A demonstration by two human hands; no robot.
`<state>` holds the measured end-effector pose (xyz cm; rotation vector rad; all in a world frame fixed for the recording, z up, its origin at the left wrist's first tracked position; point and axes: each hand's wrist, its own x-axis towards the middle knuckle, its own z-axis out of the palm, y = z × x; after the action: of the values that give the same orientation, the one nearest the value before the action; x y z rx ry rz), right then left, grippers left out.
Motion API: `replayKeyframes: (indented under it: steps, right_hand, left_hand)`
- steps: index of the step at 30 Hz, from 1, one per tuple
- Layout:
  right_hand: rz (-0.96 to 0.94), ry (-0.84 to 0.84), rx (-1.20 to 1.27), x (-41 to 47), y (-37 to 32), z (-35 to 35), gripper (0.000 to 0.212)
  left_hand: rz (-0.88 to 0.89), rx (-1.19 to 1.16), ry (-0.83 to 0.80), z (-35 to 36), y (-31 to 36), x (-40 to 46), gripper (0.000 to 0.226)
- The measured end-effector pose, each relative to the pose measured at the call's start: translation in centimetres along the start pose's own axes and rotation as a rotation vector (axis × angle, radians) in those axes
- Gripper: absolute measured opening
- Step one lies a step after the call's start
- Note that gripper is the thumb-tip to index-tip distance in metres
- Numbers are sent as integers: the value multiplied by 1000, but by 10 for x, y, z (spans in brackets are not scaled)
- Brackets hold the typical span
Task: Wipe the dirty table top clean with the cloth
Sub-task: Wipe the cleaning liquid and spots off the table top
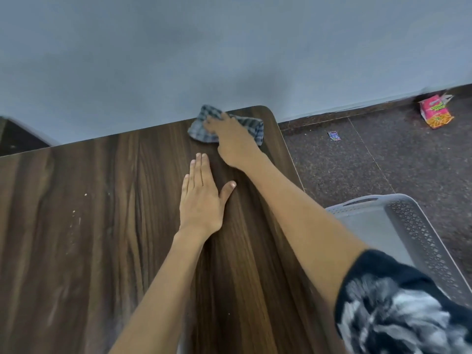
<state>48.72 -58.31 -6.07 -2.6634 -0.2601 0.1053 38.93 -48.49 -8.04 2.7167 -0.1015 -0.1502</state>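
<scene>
The right hand [233, 139] reaches out to the far right corner of the table top [102, 226], and it lies on the cloth [251, 129], fingers spread flat and pressing down on it rather than curling round it. The cloth is a grey-blue checked rag, bunched up under the palm, poking out past the fingertips on the far side and out to the right of the wrist, close against the wall [178, 60]. The left hand [201, 198] lies just this side of the right one, a little to its left, flat on the dark wood, fingers straight and together, thumb held out to the side, holding nothing. The two hands are near but not touching. Out to the left of the left hand, pale specks and smears [76, 218] show on the wood. The right arm runs back to a black-and-white patterned sleeve [398, 310]. To the right of that arm, beside the table's edge, stands a grey plastic basket [421, 233] with a lattice wall. Beyond it on the speckled floor [383, 162] lie a pink and orange snack packet [435, 111] by the wall and a small wrapper [334, 136].
</scene>
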Motion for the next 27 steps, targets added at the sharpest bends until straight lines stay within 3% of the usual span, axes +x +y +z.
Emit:
replayKeyframes:
  steps: [2,5,8,10,12,16,22,27]
  right_hand:
    - [-70,-70,4,-27,6,-1,63]
    - [-101,2,-35,-70,29,-8,62]
    - [121,156,-80,-76,48,-18,59]
    - [253,149,-72,-55,45,-25,58]
    - [267,97,-79,-33,29,-25,59]
    - [124,12,-87,-32,-18,3,64]
    - [-458,-151,-87,-174,-59,39,67]
    - [-479,-118,-179,-272,-13,14,48]
  left_hand:
    - [-2,-47,27,0,1,-4,78]
    - [18,-97,36,-1,1,-12,79]
    - [34,-94,32,-4,-2,-30,75]
    - [33,-73,30,-4,-3,-46,72]
    - [9,-60,30,-4,-4,-66,70]
    - [-42,-80,31,0,-8,-117,71]
    - [-193,-121,2,7,-23,-214,81]
    - [-307,-84,5,-1,-55,-269,84]
